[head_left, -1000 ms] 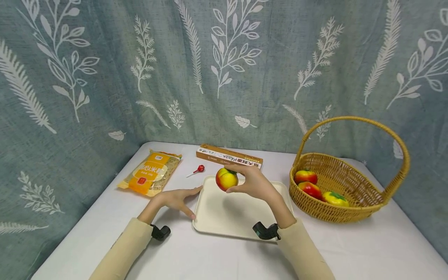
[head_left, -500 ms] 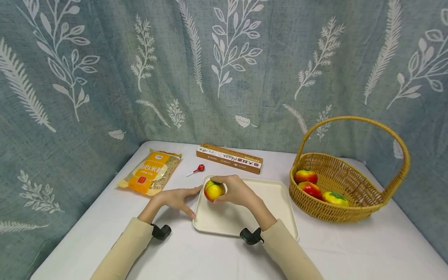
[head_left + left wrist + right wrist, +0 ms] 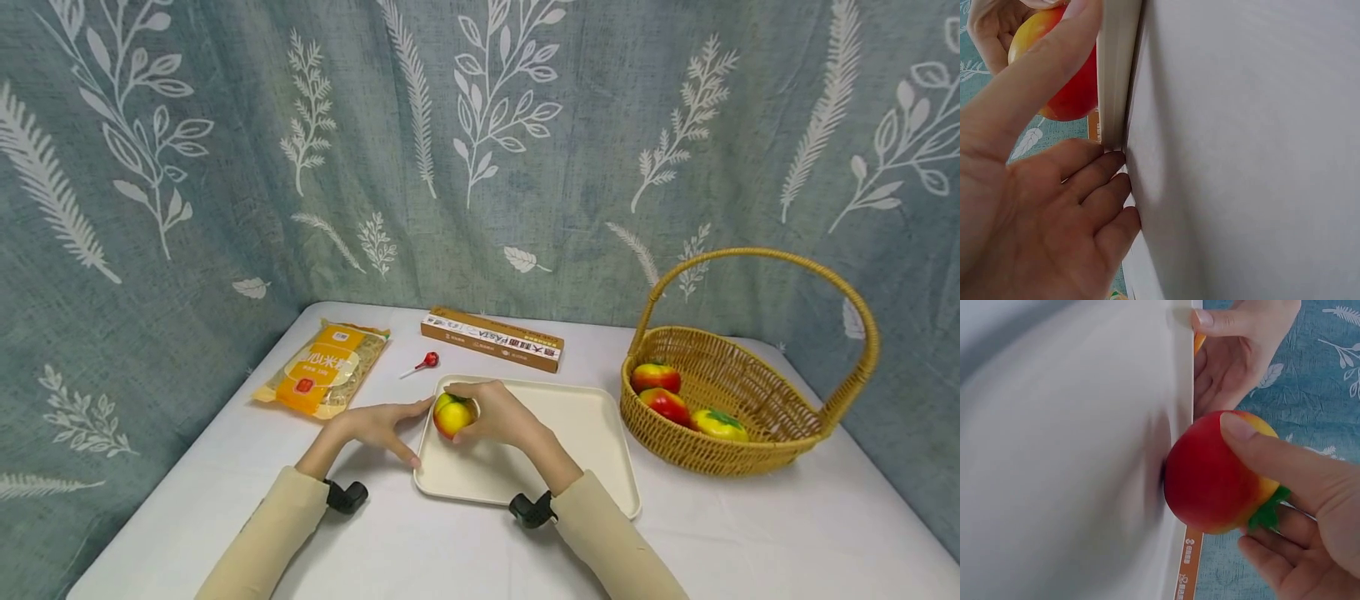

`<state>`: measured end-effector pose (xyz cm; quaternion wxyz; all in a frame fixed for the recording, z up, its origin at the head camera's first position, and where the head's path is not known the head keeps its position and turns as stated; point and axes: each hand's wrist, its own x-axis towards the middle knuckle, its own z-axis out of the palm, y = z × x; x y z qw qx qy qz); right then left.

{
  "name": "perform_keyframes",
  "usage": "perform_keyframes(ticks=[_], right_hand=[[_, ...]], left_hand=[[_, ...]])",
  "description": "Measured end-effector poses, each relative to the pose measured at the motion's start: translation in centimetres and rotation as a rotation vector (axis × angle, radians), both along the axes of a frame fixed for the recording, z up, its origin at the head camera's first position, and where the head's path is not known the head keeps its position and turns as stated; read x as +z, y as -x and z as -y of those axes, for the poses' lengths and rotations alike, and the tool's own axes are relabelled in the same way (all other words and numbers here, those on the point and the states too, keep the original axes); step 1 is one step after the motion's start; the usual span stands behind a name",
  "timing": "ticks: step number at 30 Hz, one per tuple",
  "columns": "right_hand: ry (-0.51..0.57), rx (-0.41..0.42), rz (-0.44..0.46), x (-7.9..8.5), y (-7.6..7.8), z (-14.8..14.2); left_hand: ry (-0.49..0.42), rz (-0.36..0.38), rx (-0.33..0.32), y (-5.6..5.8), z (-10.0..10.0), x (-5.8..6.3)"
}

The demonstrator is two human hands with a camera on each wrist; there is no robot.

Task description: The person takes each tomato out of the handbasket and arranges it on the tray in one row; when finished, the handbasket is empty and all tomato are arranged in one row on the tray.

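Backdrop: a grey-green curtain [image 3: 480, 150] printed with white plants. A white-covered bench [image 3: 360, 550] is seen before it. At the right a handled wicker basket [image 3: 675, 450] is placed, with three red-and-yellow fruits [image 3: 666, 406] contained in it. A cream tray [image 3: 562, 433] is laid at centre; an orange-labelled bag [image 3: 322, 367] is set to its left, a brown pasta box [image 3: 491, 340] behind.

Left hand [image 3: 375, 429]: fingers relaxed and spread. Only its back is shown in the head view; the palm, and fingertips at the tray's edge, are revealed in the left wrist view.

Right hand [image 3: 498, 412]: the held fruit [image 3: 452, 417] is gripped between thumb and fingers at the tray's left end. Its broad red side and green leaves are best shown in the right wrist view; contact with the tray floor cannot be settled.

A red lollipop [image 3: 429, 361] is located behind the tray's left corner.
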<state>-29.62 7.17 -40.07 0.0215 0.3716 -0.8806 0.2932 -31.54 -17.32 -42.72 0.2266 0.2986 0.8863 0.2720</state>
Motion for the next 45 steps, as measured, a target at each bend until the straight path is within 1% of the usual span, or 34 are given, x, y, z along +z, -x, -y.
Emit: perform_keyframes(ticks=[2, 6, 10, 18, 23, 33, 38, 45], right_hand=[[-0.006, 0.015, 0.008, 0.09, -0.03, -0.14], [-0.016, 0.036, 0.058, 0.44, -0.09, -0.51], [-0.019, 0.024, 0.098, 0.52, 0.12, -0.66], [-0.030, -0.068, 0.098, 0.02, 0.31, -0.62], [-0.026, -0.062, 0.072, -0.12, 0.27, -0.56], [-0.024, -0.059, 0.105, 0.39, 0.17, -0.79], [-0.015, -0.055, 0.099, 0.34, 0.23, -0.82], [-0.019, -0.075, 0.113, 0.14, 0.40, -0.91]], left_hand=[[-0.001, 0.002, -0.002, -0.01, -0.01, 0.02], [-0.004, 0.002, 0.000, -0.06, -0.03, 0.12], [0.004, 0.000, 0.004, -0.08, -0.07, 0.19], [0.015, -0.003, 0.003, -0.13, -0.09, 0.40], [0.001, -0.005, -0.010, -0.16, -0.12, 0.47], [0.008, -0.011, 0.001, -0.09, -0.19, 0.36], [0.021, -0.028, 0.002, -0.03, -0.23, 0.24], [0.036, -0.046, 0.009, 0.11, -0.32, 0.15]])
